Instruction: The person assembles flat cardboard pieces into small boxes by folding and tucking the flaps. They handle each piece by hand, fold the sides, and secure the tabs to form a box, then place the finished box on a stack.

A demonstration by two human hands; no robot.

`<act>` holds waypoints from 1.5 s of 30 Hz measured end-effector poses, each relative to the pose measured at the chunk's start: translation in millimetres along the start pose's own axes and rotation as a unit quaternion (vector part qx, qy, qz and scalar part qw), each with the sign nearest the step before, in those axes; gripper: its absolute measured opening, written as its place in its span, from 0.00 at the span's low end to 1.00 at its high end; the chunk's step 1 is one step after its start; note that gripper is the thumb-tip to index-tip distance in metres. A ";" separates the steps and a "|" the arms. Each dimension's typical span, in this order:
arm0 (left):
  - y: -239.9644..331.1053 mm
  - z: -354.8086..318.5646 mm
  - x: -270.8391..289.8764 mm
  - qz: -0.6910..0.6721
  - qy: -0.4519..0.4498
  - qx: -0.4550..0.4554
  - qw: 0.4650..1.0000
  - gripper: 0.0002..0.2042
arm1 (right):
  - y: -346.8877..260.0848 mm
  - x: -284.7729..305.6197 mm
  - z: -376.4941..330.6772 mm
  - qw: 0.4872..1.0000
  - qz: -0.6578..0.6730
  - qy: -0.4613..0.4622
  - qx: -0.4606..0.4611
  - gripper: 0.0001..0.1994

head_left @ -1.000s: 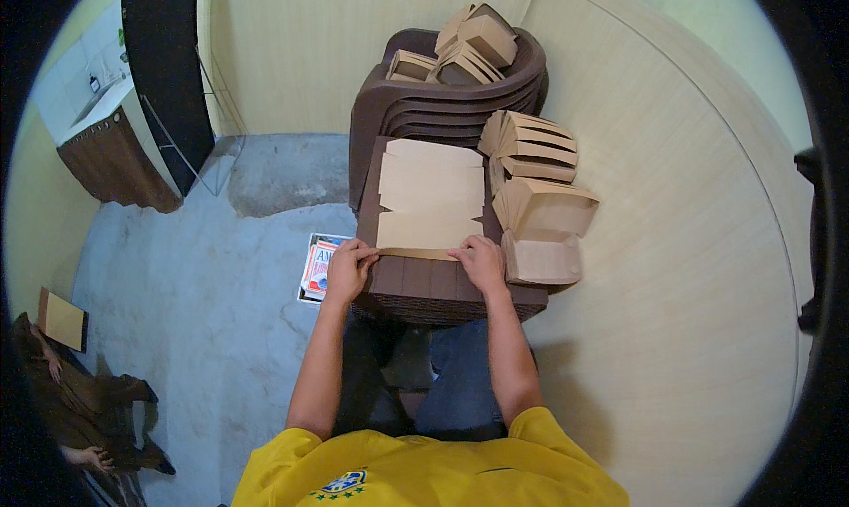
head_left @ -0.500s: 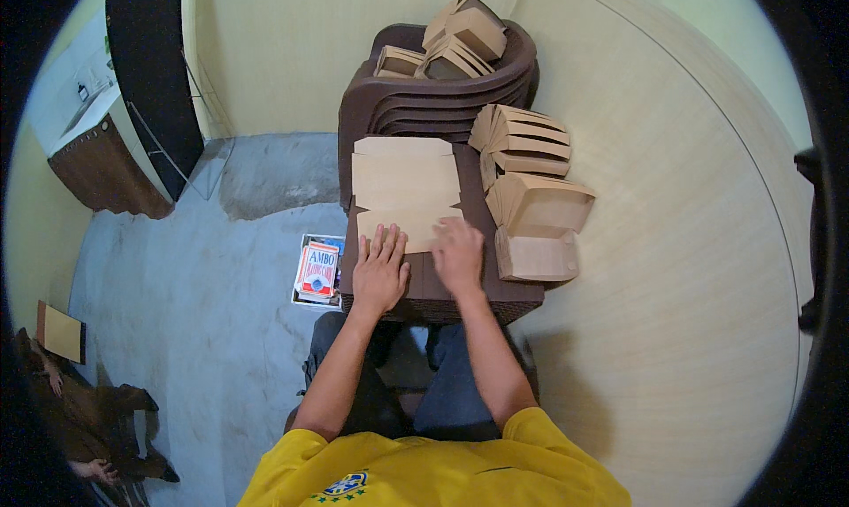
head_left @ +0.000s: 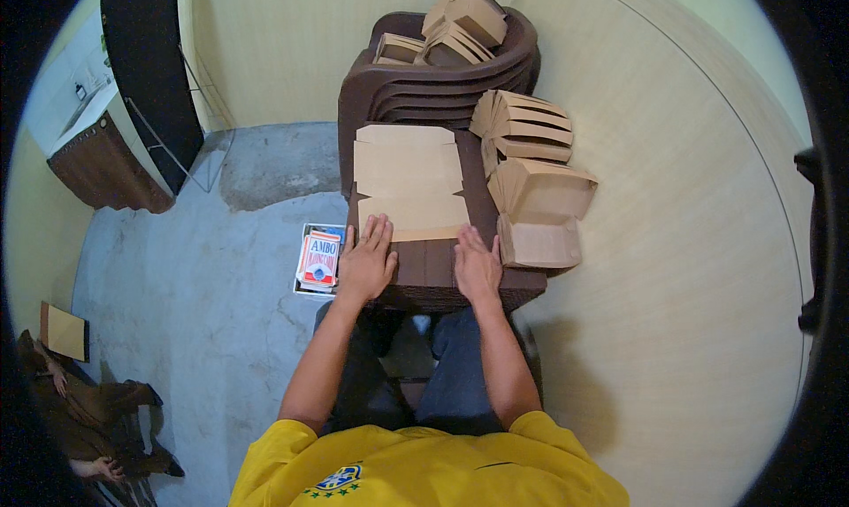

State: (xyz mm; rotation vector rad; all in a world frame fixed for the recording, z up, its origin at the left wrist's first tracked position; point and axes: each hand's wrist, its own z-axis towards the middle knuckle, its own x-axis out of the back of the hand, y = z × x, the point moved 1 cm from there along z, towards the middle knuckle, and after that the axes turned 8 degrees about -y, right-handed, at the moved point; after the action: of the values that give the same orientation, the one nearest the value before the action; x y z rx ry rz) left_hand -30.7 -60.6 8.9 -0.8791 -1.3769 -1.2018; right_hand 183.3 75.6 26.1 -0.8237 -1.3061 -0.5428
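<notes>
A flat brown cardboard box blank [head_left: 409, 160] lies creased across its middle on the seat of the stacked brown chairs [head_left: 424, 272]. My left hand [head_left: 368, 264] rests with fingers stretched out over the blank's near left corner. At the near right corner, my right hand [head_left: 478, 264] lies with its fingers extended, the tips touching the edge. Neither hand grips anything. Just right of the blank, an opened cardboard box [head_left: 544, 213] stands with its lid raised, and a group of nested boxes [head_left: 523, 126] sits behind it.
More folded boxes [head_left: 464, 29] are heaped at the top of the chair stack. On the floor to the left stands a small container with a red and white card pack [head_left: 319, 259]. A pale wall [head_left: 672, 241] curves along the right. Another person [head_left: 106, 410] is at the lower left.
My right hand has moved slightly right and nearer, from over the blank to its near right corner. My left hand has shifted a little left. The near edge of the blank now lies flatter.
</notes>
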 end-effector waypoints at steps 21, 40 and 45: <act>50.0 -53.5 39.5 -0.180 0.112 -0.047 0.976 0.10 | 16.8 -3.4 -6.0 0.944 0.303 0.127 0.014 0.20; 78.9 32.1 -11.9 -0.094 0.043 -0.024 0.994 0.29 | -14.6 -9.5 1.2 0.957 0.220 0.169 -0.081 0.20; 75.4 32.4 -13.3 -0.144 0.062 -0.031 0.987 0.28 | -37.1 -3.3 -16.4 0.962 0.214 0.169 0.011 0.16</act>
State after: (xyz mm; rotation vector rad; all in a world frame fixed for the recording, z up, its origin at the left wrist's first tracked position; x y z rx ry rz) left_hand 35.9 -10.9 12.3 -0.6494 -1.4045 -1.5008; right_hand 164.6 39.7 30.2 -0.9177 -0.7888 -0.3042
